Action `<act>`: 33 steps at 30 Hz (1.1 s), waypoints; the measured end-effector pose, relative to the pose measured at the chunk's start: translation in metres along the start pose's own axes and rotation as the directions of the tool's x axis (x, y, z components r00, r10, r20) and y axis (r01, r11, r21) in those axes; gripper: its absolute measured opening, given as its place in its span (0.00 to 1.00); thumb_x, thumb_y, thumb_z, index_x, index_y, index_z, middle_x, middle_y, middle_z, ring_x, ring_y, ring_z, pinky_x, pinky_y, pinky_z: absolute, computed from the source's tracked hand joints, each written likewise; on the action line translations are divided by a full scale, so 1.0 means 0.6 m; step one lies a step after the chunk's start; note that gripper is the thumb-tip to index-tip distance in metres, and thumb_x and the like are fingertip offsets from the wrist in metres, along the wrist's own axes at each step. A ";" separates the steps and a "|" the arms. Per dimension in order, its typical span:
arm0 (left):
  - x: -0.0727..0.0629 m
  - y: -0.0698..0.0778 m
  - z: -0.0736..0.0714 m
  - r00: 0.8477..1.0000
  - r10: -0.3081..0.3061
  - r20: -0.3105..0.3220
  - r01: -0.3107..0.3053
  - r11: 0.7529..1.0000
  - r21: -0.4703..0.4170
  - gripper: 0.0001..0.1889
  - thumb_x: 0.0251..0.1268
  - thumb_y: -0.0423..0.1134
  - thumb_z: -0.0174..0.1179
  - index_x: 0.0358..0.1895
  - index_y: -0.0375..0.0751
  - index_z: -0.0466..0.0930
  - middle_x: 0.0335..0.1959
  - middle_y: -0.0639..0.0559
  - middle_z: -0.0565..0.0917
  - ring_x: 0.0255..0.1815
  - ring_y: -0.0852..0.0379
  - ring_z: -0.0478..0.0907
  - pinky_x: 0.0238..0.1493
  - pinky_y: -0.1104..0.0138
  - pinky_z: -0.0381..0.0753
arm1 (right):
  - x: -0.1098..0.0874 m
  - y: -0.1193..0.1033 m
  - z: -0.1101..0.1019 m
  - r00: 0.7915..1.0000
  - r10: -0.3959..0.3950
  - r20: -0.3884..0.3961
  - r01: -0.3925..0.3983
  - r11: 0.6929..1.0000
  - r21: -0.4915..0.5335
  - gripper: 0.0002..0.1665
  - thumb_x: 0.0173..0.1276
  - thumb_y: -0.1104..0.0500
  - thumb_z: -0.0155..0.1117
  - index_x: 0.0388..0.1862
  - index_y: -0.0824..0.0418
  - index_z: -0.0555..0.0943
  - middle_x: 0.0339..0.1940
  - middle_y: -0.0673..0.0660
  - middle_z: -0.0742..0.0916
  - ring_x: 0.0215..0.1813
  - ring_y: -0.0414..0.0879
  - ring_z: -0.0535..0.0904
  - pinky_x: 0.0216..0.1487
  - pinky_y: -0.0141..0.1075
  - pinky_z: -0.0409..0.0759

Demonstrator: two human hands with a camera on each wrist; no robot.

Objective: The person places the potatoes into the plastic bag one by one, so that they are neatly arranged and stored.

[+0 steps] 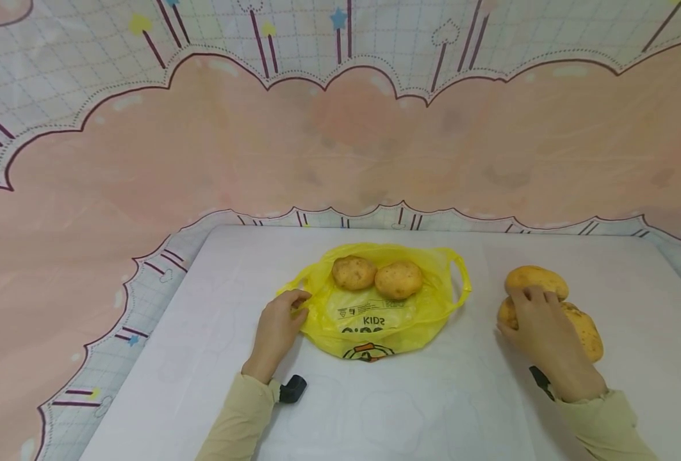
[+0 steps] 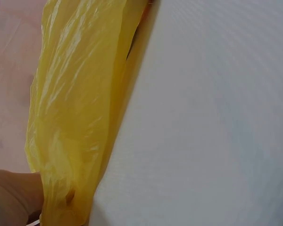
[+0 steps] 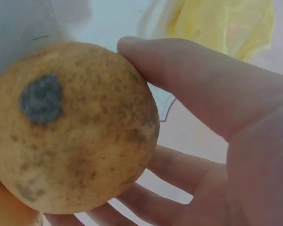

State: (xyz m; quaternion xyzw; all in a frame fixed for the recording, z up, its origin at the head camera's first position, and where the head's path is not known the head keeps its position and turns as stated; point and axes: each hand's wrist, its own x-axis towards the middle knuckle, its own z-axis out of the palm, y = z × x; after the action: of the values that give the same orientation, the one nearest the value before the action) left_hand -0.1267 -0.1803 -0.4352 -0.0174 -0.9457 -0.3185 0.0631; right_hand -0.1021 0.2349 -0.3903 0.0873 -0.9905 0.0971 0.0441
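A yellow plastic bag (image 1: pixel 426 323) lies spread open on the white table, with two potatoes, a left one (image 1: pixel 354 273) and a right one (image 1: pixel 399 280), at its mouth. My left hand (image 1: pixel 275 328) pinches the bag's left handle side between thumb and fingers; in the left wrist view the yellow film (image 2: pixel 80 94) hangs from the grip. To the right of the bag, my right hand (image 1: pixel 548 333) holds a potato (image 3: pixel 85 136) with a dark grey spot, thumb on one side and fingers around the other. Two more potatoes, one behind (image 1: pixel 536 280) and one at the right (image 1: pixel 587 333), lie against this hand.
The bag's right handle loop (image 1: pixel 462 282) stands out toward the right-hand potatoes. The white table (image 1: pixel 409 410) runs back to a patterned cloth backdrop (image 1: pixel 340 153). Dark straps with small black devices sit at both wrists.
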 end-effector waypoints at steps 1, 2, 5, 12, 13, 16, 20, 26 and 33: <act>0.000 0.000 0.000 1.000 0.002 -0.002 -0.002 1.000 -0.002 0.14 0.62 0.28 0.67 0.51 0.38 0.84 0.46 0.46 0.86 0.46 0.49 0.82 0.49 0.56 0.82 | 0.000 -0.001 0.000 1.000 0.005 -0.001 -0.005 1.000 0.003 0.34 0.59 0.58 0.72 0.58 0.78 0.74 0.50 0.80 0.76 0.52 0.76 0.71 0.50 0.66 0.74; 0.000 0.001 -0.001 1.000 0.002 -0.002 -0.002 1.000 -0.004 0.14 0.62 0.28 0.67 0.51 0.38 0.84 0.46 0.46 0.86 0.46 0.49 0.82 0.50 0.56 0.82 | 0.000 -0.002 0.000 1.000 0.010 -0.003 -0.010 1.000 0.006 0.33 0.60 0.59 0.71 0.58 0.78 0.74 0.51 0.80 0.76 0.53 0.76 0.71 0.51 0.66 0.74; -0.001 0.003 -0.002 1.000 0.002 -0.002 -0.002 1.000 -0.007 0.14 0.62 0.29 0.67 0.51 0.38 0.84 0.46 0.46 0.86 0.46 0.49 0.82 0.50 0.56 0.82 | 0.000 -0.003 0.000 1.000 0.018 -0.004 -0.018 1.000 0.020 0.32 0.60 0.60 0.70 0.57 0.78 0.74 0.51 0.80 0.76 0.53 0.76 0.71 0.51 0.66 0.74; -0.001 0.003 -0.004 1.000 -0.013 0.008 0.013 1.000 0.004 0.15 0.62 0.29 0.67 0.52 0.38 0.84 0.46 0.46 0.86 0.47 0.49 0.82 0.50 0.56 0.82 | 0.000 -0.003 0.000 0.997 -0.011 -0.073 0.014 0.999 0.039 0.32 0.58 0.60 0.71 0.58 0.76 0.75 0.51 0.79 0.77 0.52 0.74 0.73 0.48 0.65 0.76; -0.001 0.003 -0.004 1.000 -0.013 0.009 0.013 1.000 0.004 0.15 0.62 0.29 0.67 0.52 0.38 0.84 0.47 0.46 0.86 0.47 0.49 0.82 0.51 0.56 0.82 | 0.000 -0.003 0.000 0.996 -0.019 -0.092 0.023 0.999 0.041 0.31 0.58 0.60 0.70 0.57 0.76 0.76 0.50 0.78 0.78 0.52 0.74 0.73 0.48 0.65 0.76; -0.001 0.003 -0.004 1.000 -0.011 0.006 0.011 1.000 0.005 0.15 0.62 0.29 0.67 0.52 0.38 0.84 0.46 0.46 0.86 0.46 0.49 0.82 0.50 0.56 0.82 | 0.003 -0.002 -0.002 0.991 -0.035 -0.128 0.041 0.998 0.041 0.29 0.59 0.59 0.68 0.56 0.77 0.76 0.49 0.78 0.78 0.51 0.73 0.74 0.47 0.65 0.76; -0.001 0.002 -0.004 1.000 -0.004 0.004 0.004 1.000 0.008 0.15 0.62 0.29 0.67 0.52 0.39 0.84 0.45 0.46 0.86 0.46 0.49 0.82 0.49 0.56 0.82 | 0.005 -0.002 -0.006 0.987 -0.055 -0.149 0.063 0.997 0.052 0.29 0.59 0.59 0.69 0.54 0.78 0.76 0.49 0.77 0.79 0.50 0.72 0.74 0.46 0.64 0.77; -0.001 -0.001 -0.004 1.000 -0.006 0.004 0.006 1.000 0.012 0.15 0.62 0.29 0.67 0.52 0.38 0.84 0.46 0.46 0.86 0.46 0.49 0.82 0.50 0.56 0.82 | 0.008 -0.007 -0.013 0.976 -0.089 -0.197 0.108 0.990 0.089 0.29 0.56 0.60 0.74 0.52 0.77 0.76 0.50 0.76 0.79 0.52 0.72 0.74 0.50 0.64 0.75; -0.002 -0.002 -0.002 1.000 0.005 -0.003 -0.005 1.000 0.011 0.15 0.62 0.29 0.67 0.52 0.38 0.84 0.46 0.46 0.86 0.46 0.49 0.82 0.51 0.55 0.82 | 0.012 -0.012 -0.017 0.966 -0.104 -0.238 0.133 0.985 0.108 0.29 0.55 0.61 0.76 0.51 0.76 0.77 0.51 0.74 0.79 0.53 0.72 0.73 0.50 0.64 0.75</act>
State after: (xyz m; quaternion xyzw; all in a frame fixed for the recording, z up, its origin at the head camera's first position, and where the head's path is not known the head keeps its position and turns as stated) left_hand -0.1257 -0.1821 -0.4353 -0.0187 -0.9472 -0.3134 0.0655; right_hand -0.1074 0.2288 -0.3784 0.1372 -0.9637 0.1645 0.1596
